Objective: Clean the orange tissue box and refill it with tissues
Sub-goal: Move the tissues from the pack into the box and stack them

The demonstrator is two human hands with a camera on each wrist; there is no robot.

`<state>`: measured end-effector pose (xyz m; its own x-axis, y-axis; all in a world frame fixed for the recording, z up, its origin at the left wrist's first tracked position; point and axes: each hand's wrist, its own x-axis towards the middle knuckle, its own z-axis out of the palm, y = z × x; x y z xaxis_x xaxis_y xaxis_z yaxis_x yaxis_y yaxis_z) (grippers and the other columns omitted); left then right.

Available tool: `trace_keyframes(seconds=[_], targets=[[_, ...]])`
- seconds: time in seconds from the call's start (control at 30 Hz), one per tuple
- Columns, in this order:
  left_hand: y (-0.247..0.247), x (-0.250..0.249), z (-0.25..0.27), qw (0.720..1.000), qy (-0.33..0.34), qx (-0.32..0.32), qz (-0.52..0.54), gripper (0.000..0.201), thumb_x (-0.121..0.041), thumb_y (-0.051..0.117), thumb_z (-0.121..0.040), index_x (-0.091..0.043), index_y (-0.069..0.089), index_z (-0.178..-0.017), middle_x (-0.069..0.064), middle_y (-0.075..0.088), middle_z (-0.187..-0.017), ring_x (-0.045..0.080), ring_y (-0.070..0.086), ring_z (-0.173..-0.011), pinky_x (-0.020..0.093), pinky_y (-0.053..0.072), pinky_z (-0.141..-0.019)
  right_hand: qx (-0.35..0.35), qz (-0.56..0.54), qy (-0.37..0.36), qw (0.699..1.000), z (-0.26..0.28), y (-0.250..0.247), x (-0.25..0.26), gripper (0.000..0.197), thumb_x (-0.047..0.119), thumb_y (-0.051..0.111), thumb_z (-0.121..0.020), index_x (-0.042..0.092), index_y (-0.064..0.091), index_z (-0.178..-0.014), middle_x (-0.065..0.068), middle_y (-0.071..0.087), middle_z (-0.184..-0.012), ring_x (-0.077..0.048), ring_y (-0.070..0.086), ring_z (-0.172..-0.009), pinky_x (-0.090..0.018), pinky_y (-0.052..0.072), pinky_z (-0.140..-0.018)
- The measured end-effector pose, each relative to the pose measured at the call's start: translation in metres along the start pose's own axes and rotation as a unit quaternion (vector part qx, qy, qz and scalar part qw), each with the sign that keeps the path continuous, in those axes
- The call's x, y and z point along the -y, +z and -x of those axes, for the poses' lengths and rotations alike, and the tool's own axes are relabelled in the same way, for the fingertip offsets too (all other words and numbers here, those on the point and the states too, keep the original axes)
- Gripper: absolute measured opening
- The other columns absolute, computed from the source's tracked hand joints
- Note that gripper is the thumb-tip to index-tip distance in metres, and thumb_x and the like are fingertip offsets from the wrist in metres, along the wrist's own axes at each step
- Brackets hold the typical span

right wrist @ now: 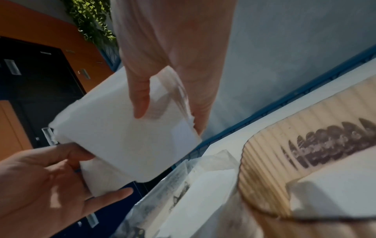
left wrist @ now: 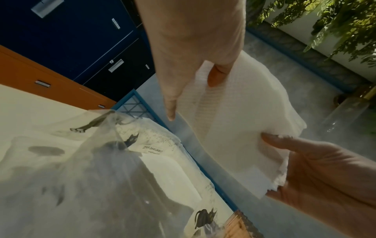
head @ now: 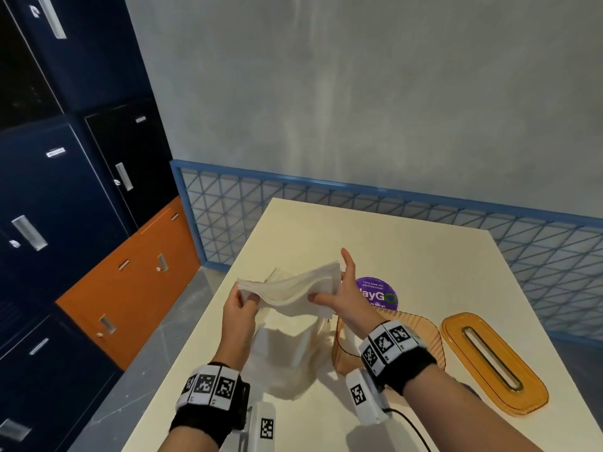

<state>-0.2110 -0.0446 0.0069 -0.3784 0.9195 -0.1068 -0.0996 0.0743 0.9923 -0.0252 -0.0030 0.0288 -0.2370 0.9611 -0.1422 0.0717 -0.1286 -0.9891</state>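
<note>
Both hands hold a stack of white tissues [head: 290, 287] in the air above the cream table [head: 424, 256]. My left hand [head: 239, 308] pinches its left end; my right hand [head: 339, 295] grips its right end with the thumb on top. The stack [left wrist: 234, 122] sags between them, and its underside [right wrist: 126, 141] shows in the right wrist view. Below lies the opened clear tissue pack [head: 287, 357] with more tissues inside. The ribbed orange tissue box [head: 434, 334] stands open behind my right wrist, partly hidden. Its orange lid [head: 492, 363] with a slot lies to the right.
A purple round sticker [head: 380, 291] sits on the table beyond my right hand. A blue mesh railing [head: 359, 203] runs behind the table. Blue, black and orange lockers [head: 81, 207] stand at the left across a grey floor.
</note>
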Motion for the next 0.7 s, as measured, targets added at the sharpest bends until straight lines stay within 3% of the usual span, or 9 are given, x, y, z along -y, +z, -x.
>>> trace_keyframes(seconds=[0.13, 0.2, 0.23, 0.3, 0.37, 0.43, 0.5, 0.57, 0.7], targets=[[-0.001, -0.006, 0.006, 0.999, -0.016, 0.026, 0.034, 0.028, -0.008, 0.042, -0.098, -0.02, 0.053, -0.12, -0.001, 0.062, -0.111, 0.019, 0.058, -0.102, 0.036, 0.048, -0.088, 0.018, 0.146, 0.016, 0.989, -0.005, -0.006, 0.002, 0.065, 0.011, 0.073, -0.077, 0.016, 0.038, -0.132, -0.002, 0.033, -0.131, -0.016, 0.045, -0.116, -0.026, 0.046, -0.097], [-0.002, -0.006, 0.008, 1.0, -0.008, 0.02, 0.012, 0.026, -0.007, 0.041, -0.098, -0.022, 0.053, -0.115, -0.006, 0.061, -0.103, 0.014, 0.057, -0.094, 0.034, 0.049, -0.081, 0.034, 0.122, -0.001, 0.992, -0.004, -0.006, 0.005, 0.042, 0.005, 0.068, -0.081, 0.017, 0.049, -0.117, -0.002, 0.048, -0.122, -0.011, 0.053, -0.105, -0.013, 0.047, -0.085], [-0.003, -0.005, 0.008, 1.0, 0.003, 0.014, -0.01, 0.026, -0.006, 0.04, -0.097, -0.023, 0.053, -0.112, -0.007, 0.06, -0.1, 0.013, 0.056, -0.092, 0.033, 0.05, -0.079, 0.046, 0.101, -0.008, 0.994, -0.004, -0.006, 0.005, 0.037, 0.002, 0.066, -0.082, 0.019, 0.052, -0.112, 0.0, 0.056, -0.114, -0.01, 0.057, -0.104, -0.013, 0.048, -0.084], [-0.008, 0.001, 0.009, 0.998, 0.027, 0.008, -0.062, 0.03, 0.0, 0.041, -0.093, -0.026, 0.054, -0.103, -0.007, 0.06, -0.097, 0.013, 0.056, -0.091, 0.034, 0.05, -0.08, 0.052, 0.081, 0.001, 0.995, -0.007, -0.005, 0.0, 0.04, 0.0, 0.065, -0.083, 0.018, 0.053, -0.117, 0.0, 0.062, -0.111, -0.016, 0.06, -0.108, -0.024, 0.049, -0.095], [-0.015, 0.012, 0.01, 0.992, 0.038, 0.013, -0.117, 0.031, 0.004, 0.042, -0.09, -0.023, 0.054, -0.099, -0.006, 0.059, -0.094, 0.018, 0.055, -0.091, 0.034, 0.049, -0.078, 0.045, 0.094, 0.027, 0.994, -0.009, -0.003, -0.01, 0.044, -0.001, 0.064, -0.082, 0.016, 0.048, -0.12, -0.003, 0.06, -0.113, -0.018, 0.058, -0.106, -0.031, 0.048, -0.095], [-0.02, 0.024, 0.012, 0.987, 0.033, 0.025, -0.157, 0.028, 0.006, 0.044, -0.087, -0.019, 0.054, -0.096, 0.0, 0.06, -0.094, 0.023, 0.055, -0.092, 0.026, 0.046, -0.072, 0.041, 0.144, 0.055, 0.987, -0.009, 0.0, -0.024, 0.04, -0.001, 0.063, -0.08, 0.013, 0.045, -0.112, -0.005, 0.056, -0.105, -0.018, 0.055, -0.098, -0.027, 0.049, -0.081], [-0.022, 0.033, 0.011, 0.983, 0.02, 0.031, -0.18, 0.026, -0.001, 0.044, -0.081, -0.023, 0.054, -0.09, 0.008, 0.06, -0.098, 0.027, 0.055, -0.095, 0.025, 0.044, -0.07, 0.035, 0.162, 0.066, 0.984, -0.01, 0.005, -0.033, 0.036, -0.003, 0.061, -0.08, 0.013, 0.043, -0.107, -0.002, 0.054, -0.096, -0.017, 0.053, -0.093, -0.019, 0.044, -0.066], [-0.024, 0.039, 0.008, 0.983, 0.004, 0.028, -0.181, 0.027, -0.005, 0.044, -0.076, -0.027, 0.053, -0.088, 0.013, 0.06, -0.101, 0.029, 0.055, -0.098, 0.027, 0.045, -0.07, 0.024, 0.158, 0.072, 0.985, -0.011, 0.009, -0.036, 0.035, -0.006, 0.058, -0.08, 0.014, 0.043, -0.105, 0.0, 0.054, -0.092, -0.017, 0.053, -0.092, -0.018, 0.042, -0.063], [-0.024, 0.039, 0.009, 0.986, -0.017, 0.025, -0.163, 0.024, -0.005, 0.046, -0.078, -0.022, 0.052, -0.095, 0.017, 0.058, -0.104, 0.033, 0.053, -0.103, 0.028, 0.044, -0.074, 0.015, 0.228, 0.061, 0.972, -0.015, 0.014, -0.037, 0.028, -0.005, 0.053, -0.081, 0.012, 0.043, -0.101, -0.006, 0.053, -0.098, -0.02, 0.051, -0.094, -0.025, 0.041, -0.07]])
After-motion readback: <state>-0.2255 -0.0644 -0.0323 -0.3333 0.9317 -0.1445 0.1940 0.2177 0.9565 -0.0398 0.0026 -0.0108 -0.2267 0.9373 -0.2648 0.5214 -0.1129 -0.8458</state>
